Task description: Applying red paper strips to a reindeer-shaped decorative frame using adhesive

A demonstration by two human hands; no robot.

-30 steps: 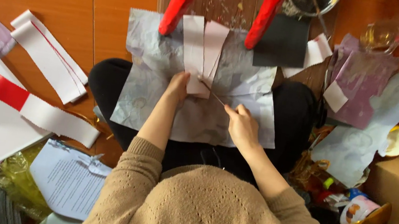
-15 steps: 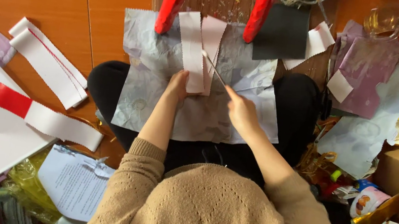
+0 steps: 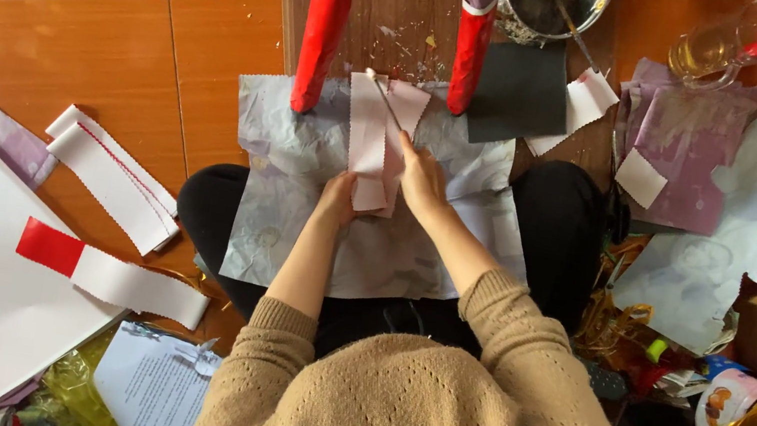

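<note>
At centre frame, the left hand [image 3: 337, 198] pinches the lower end of a pale pink paper strip [image 3: 367, 140], keeping it taut over the grey sheet [image 3: 301, 191] across the lap, while the right hand [image 3: 422, 179] has its grip closed around scissors [image 3: 383, 94] cutting the strip's edge.

right hand [image 3: 422, 177] with scissors [image 3: 384, 99] advanced up pink paper strip [image 3: 368, 140]; left hand [image 3: 337, 198] shifted onto strip's lower end.

Under the left hand [image 3: 336, 204] and right hand [image 3: 421, 181] lies a pale pink zigzag-edged paper strip [image 3: 365, 140] on a grey-lilac mottled paper sheet [image 3: 297, 150]; beyond them stand glossy red stool legs [image 3: 324, 32]; a beige knitted sweater sleeve [image 3: 521, 337] trails behind.
</note>
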